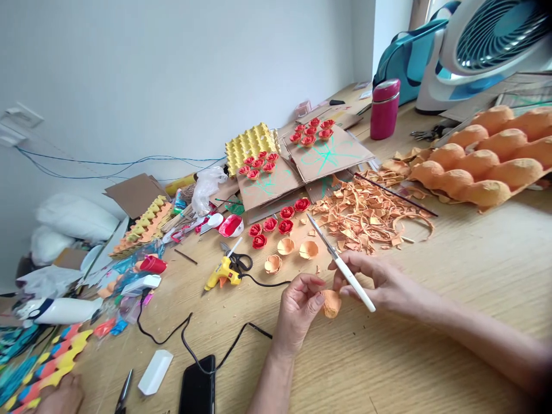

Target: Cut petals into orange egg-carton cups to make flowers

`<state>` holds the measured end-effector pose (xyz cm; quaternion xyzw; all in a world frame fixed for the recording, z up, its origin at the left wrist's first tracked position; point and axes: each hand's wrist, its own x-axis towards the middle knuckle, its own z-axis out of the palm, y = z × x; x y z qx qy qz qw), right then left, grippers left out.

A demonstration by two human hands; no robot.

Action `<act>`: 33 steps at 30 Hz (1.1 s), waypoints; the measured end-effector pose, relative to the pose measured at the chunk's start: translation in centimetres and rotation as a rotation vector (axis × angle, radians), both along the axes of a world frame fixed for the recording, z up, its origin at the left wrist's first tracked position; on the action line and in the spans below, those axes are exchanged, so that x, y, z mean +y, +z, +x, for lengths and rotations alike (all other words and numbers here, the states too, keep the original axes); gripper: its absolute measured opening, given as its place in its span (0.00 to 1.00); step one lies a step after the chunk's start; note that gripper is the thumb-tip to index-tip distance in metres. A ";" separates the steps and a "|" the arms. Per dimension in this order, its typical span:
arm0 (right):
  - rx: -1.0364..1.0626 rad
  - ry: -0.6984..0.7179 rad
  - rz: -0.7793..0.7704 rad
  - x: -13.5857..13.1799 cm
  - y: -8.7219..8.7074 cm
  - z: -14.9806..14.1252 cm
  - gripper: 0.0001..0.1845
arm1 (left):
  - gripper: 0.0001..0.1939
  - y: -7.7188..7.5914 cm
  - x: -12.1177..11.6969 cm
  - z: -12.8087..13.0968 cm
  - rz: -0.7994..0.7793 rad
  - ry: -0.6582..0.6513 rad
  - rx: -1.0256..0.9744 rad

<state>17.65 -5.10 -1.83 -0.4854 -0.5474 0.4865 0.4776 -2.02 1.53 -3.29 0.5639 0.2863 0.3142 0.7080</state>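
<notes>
My left hand (302, 302) pinches a small orange egg-carton cup (331, 305) between thumb and fingers. Held in my right hand (364, 276) is a white-handled knife (351, 279), its thin blade pointing up and away to the left. The right fingertips are close beside the cup; whether they touch it is unclear. Just beyond my hands lie petal-edged orange cups (309, 249) and several red-painted paper roses (285, 226). A heap of orange carton scraps (362, 213) spreads behind the right hand.
A yellow glue gun (223, 274) and black scissors (240, 260) lie left, its cord crossing toward a phone (197, 385). Uncut orange egg carton (487, 155), a pink flask (385, 109) and a fan (487, 52) stand right. Another person's hand (60, 397) touches coloured carton at lower left.
</notes>
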 end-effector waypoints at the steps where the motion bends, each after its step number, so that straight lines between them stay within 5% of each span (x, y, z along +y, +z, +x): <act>1: 0.031 0.007 -0.015 0.0 -0.1 -0.2 0.15 | 0.12 -0.1 0.0 0.0 -0.008 -0.012 -0.012; 7: 0.193 0.028 -0.093 0.3 -0.2 -1.0 0.21 | 0.13 -0.3 -0.3 0.1 -0.046 -0.071 -0.032; 13: 0.253 -0.044 -0.062 0.4 -0.4 -1.2 0.23 | 0.29 0.1 -0.7 0.9 -0.092 -0.090 -0.078; 33: 0.413 0.012 -0.115 0.8 -0.9 -1.6 0.26 | 0.26 0.8 -0.9 0.8 -0.281 -0.008 -0.108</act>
